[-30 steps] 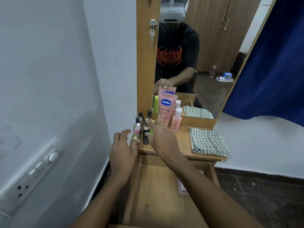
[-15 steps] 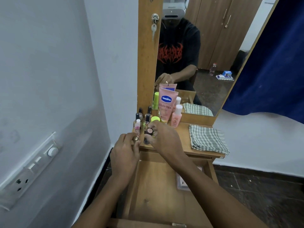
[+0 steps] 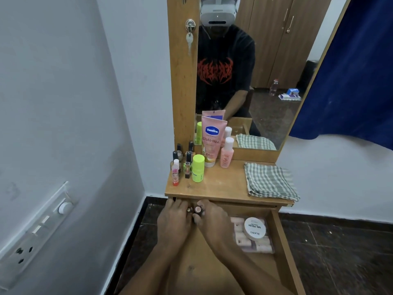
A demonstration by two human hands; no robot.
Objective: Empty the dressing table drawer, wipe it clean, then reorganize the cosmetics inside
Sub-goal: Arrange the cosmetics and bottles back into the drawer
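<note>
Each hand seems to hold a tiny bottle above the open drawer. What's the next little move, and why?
Probably lower both into the drawer and stand them on its bare left floor. The left hand holds a gold-topped bottle, the right hand a pink-topped bottle; the nail polish tin and pink tubes fill the right side.

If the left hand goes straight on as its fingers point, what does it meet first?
Probably the tabletop edge, right ahead of the left hand. Depth is unclear, so it may pass beneath.
</note>
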